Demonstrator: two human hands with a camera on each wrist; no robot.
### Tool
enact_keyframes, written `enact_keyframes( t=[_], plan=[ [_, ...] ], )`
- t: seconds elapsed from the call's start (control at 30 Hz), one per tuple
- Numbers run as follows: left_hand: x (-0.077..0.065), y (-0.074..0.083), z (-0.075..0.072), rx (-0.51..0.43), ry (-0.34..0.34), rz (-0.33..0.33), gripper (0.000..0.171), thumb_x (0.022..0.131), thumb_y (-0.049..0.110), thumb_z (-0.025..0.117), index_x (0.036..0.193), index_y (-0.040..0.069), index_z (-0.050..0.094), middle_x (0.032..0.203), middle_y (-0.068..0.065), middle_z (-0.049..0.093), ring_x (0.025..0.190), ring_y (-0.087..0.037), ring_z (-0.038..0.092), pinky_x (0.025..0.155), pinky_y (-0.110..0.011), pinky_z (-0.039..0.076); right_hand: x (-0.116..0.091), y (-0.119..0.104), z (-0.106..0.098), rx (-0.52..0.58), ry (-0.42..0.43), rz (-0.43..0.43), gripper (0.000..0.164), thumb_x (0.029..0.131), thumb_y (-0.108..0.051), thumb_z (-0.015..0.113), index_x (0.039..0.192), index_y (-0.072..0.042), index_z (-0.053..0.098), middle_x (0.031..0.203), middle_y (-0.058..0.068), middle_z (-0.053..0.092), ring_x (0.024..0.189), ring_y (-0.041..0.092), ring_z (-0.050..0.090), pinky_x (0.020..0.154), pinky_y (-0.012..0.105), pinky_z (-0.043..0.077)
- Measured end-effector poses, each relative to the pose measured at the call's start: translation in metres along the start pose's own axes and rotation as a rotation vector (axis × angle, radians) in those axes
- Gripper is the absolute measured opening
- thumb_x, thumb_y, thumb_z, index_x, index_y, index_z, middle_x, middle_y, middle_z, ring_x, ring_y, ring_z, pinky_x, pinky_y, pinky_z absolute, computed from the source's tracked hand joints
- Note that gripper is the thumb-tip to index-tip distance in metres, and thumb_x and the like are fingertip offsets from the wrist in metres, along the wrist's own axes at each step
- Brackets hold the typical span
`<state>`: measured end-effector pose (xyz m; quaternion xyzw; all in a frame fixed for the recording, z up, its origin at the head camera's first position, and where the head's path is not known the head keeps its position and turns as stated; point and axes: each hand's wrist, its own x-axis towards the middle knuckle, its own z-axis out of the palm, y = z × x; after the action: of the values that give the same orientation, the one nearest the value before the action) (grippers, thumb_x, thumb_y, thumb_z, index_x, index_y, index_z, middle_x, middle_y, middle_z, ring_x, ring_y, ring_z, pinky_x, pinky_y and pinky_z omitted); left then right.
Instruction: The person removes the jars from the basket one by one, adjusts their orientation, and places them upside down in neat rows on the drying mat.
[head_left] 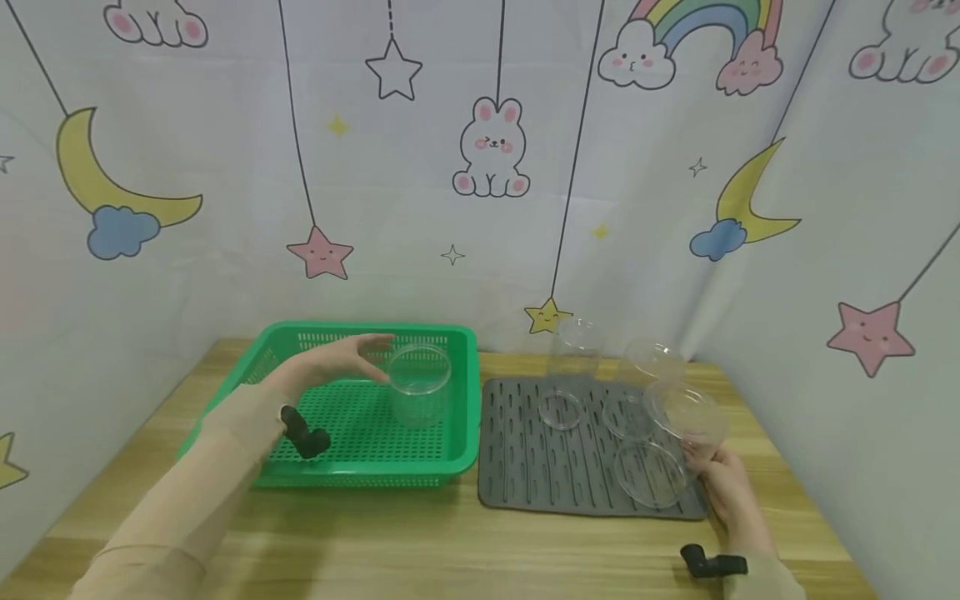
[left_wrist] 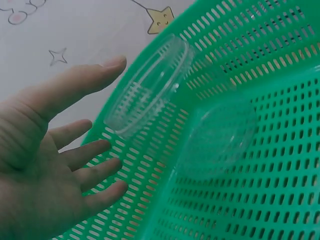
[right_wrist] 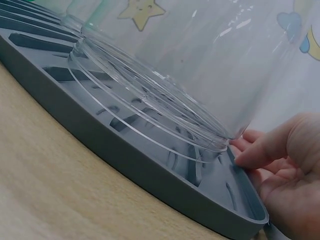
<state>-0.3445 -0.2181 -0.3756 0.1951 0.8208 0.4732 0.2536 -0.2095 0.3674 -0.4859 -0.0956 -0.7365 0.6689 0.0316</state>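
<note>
Inside the green basket (head_left: pixel 468 400), a clear plastic container (head_left: pixel 420 392) stands upright. My left hand (head_left: pixel 337 358) is beside its rim, thumb and fingers spread; a small gap separates them from the container in the left wrist view. My right hand (head_left: pixel 723 483) is at the right side of a clear container (head_left: pixel 660 454) on the grey drying mat (head_left: pixel 517 483). Its fingertips (right_wrist: pixel 245 155) lie against the container's lower edge, loosely bent and not wrapped around it. That container's wide ring rests on the mat.
Two more clear containers stand on the mat, a tall one (head_left: pixel 576 367) at the back and another (head_left: pixel 637 387) behind the near one. Basket and mat sit side by side on a wooden table (head_left: pixel 420 542). A patterned cloth (head_left: pixel 420 208) hangs behind and along the sides.
</note>
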Motion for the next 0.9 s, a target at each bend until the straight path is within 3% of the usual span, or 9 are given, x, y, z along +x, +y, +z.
enact_keyframes(
  t=[0.1,0.27,0.63,0.9],
  plan=[
    [0.007,-0.008,0.002,-0.029,-0.022,-0.014,0.094,0.085,0.011,0.075,0.156,0.005,0.015,0.162,-0.021,0.012,0.147,-0.044,0.017,0.116,-0.058,0.026,-0.001,0.001,-0.001,0.005,0.01,-0.001,0.025,0.089,0.011,0.054,0.099,-0.01,0.066,0.086,-0.026,0.062,0.09,-0.012,0.056,0.081,0.009,0.047],
    [0.012,-0.017,0.005,-0.051,-0.024,-0.043,0.095,0.083,0.008,0.076,0.156,0.005,0.015,0.163,-0.022,0.009,0.147,-0.045,0.015,0.116,-0.059,0.027,-0.001,0.003,-0.002,0.01,0.008,-0.02,0.034,0.085,0.014,0.052,0.095,-0.016,0.064,0.087,-0.03,0.061,0.089,-0.016,0.055,0.08,0.006,0.045],
    [0.024,-0.02,0.014,-0.049,-0.013,0.003,0.105,0.076,0.005,0.08,0.156,0.002,0.012,0.161,-0.024,0.013,0.147,-0.049,0.011,0.115,-0.066,0.019,-0.001,0.002,0.0,0.049,0.02,-0.067,0.052,0.084,0.016,0.051,0.077,-0.034,0.066,0.087,-0.028,0.062,0.088,-0.014,0.054,0.077,0.007,0.045],
    [0.031,-0.02,0.02,-0.009,-0.016,-0.021,0.113,0.074,0.005,0.082,0.157,0.003,0.004,0.161,-0.026,0.008,0.147,-0.048,0.004,0.115,-0.066,0.018,-0.002,0.0,0.0,0.029,0.02,-0.026,0.043,0.085,0.013,0.053,0.081,-0.028,0.064,0.085,-0.027,0.062,0.086,-0.012,0.054,0.076,0.008,0.045]
  ],
)
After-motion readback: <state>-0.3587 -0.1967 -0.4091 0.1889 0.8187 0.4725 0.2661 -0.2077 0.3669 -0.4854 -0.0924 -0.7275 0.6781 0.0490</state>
